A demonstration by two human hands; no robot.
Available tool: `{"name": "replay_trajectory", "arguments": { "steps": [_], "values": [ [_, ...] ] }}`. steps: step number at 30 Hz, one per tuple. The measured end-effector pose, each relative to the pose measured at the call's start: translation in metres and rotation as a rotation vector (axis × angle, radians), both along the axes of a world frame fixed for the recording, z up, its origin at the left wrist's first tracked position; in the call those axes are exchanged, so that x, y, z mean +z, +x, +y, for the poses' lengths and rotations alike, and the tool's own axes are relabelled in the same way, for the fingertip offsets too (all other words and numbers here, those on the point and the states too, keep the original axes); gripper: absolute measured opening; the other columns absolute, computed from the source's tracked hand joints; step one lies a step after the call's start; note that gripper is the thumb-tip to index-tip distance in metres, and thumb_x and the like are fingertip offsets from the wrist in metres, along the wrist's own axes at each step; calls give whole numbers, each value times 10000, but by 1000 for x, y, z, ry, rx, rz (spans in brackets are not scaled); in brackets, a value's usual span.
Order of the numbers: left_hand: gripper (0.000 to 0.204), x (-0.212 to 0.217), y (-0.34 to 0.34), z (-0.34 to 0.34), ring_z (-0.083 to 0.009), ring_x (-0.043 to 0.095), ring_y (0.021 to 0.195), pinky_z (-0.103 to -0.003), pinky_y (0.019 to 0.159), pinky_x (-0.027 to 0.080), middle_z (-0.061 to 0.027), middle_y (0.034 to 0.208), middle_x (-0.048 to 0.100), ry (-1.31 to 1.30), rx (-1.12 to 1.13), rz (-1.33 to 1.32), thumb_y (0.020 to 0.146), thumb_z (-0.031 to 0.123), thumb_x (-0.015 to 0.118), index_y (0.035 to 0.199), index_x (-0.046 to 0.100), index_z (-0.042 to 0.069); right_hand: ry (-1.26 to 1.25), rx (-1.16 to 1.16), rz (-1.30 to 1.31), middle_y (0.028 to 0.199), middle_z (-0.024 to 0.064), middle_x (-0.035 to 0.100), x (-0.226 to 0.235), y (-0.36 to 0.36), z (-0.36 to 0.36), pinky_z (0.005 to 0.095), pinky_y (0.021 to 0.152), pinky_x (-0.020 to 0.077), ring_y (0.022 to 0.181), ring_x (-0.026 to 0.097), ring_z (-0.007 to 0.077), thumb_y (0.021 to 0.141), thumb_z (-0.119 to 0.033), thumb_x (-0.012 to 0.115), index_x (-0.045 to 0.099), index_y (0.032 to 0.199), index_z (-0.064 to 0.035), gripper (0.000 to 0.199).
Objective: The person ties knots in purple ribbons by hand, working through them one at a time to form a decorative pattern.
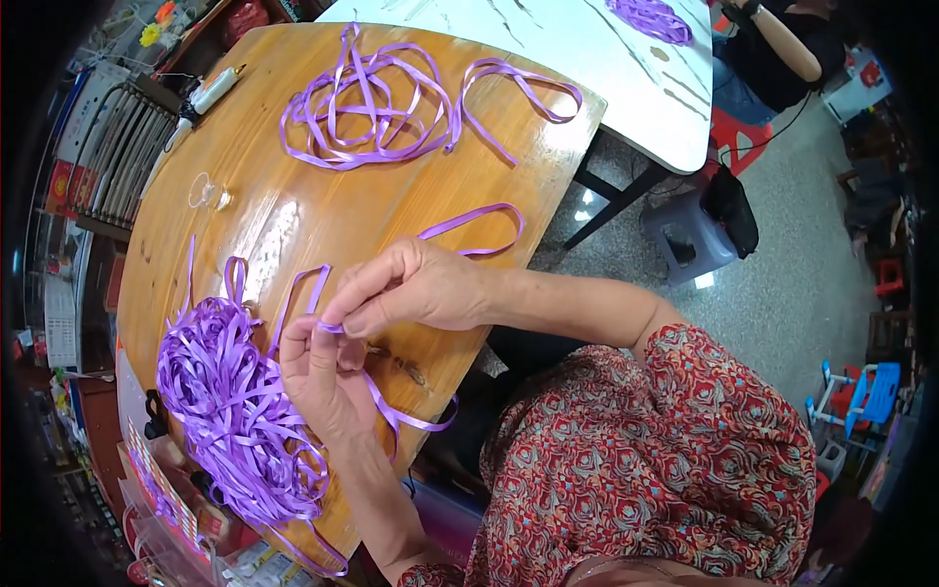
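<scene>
Both my hands meet over the wooden table (249,186), pinching a narrow, shiny purple ribbon (331,328). My left hand (328,382) is closed, with the ribbon at its thumb and fingertip. From above, my right hand (416,289) grips the same bit between thumb and forefinger. Lengths of ribbon hang by the left hand and trail toward the table's near edge. To the left of my hands lies a big tangled heap of purple ribbon (235,401). Looser ribbon coils (372,108) spread over the far part of the table, and one loop (479,225) shows behind my right hand.
A small clear spool (208,194) and a white glue gun (213,93) lie at the far left. A white marbled table (548,59) adjoins at the back, with another purple bundle (650,20). Beyond it sits another person (782,59). A grey stool (690,240) stands to the right.
</scene>
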State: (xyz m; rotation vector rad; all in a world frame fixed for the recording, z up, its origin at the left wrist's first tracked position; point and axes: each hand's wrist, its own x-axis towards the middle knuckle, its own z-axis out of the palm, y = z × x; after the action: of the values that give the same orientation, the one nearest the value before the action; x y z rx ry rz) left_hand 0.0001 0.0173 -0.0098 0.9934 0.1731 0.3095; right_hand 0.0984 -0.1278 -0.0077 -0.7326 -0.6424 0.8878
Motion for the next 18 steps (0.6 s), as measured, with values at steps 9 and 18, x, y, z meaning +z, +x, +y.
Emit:
{"name": "replay_trajectory", "arguments": {
  "steps": [9, 18],
  "values": [
    [154, -7, 1, -5, -101, 546, 715, -202, 623, 429, -67, 895, 630, 116, 158, -46, 851, -8, 616, 1005, 603, -3, -34, -697, -929, 841, 63, 615, -9, 2, 16, 307, 689, 455, 776, 583, 198, 753, -15, 660, 683, 977, -50, 228],
    [141, -10, 1, -7, -149, 599, 859, -262, 798, 486, -85, 954, 634, 197, 221, 28, 840, -49, 608, 978, 609, -21, -62, -939, -1241, 776, 50, 576, -11, -2, 19, 349, 612, 425, 703, 547, 234, 672, -22, 679, 638, 877, -63, 213]
  ]
}}
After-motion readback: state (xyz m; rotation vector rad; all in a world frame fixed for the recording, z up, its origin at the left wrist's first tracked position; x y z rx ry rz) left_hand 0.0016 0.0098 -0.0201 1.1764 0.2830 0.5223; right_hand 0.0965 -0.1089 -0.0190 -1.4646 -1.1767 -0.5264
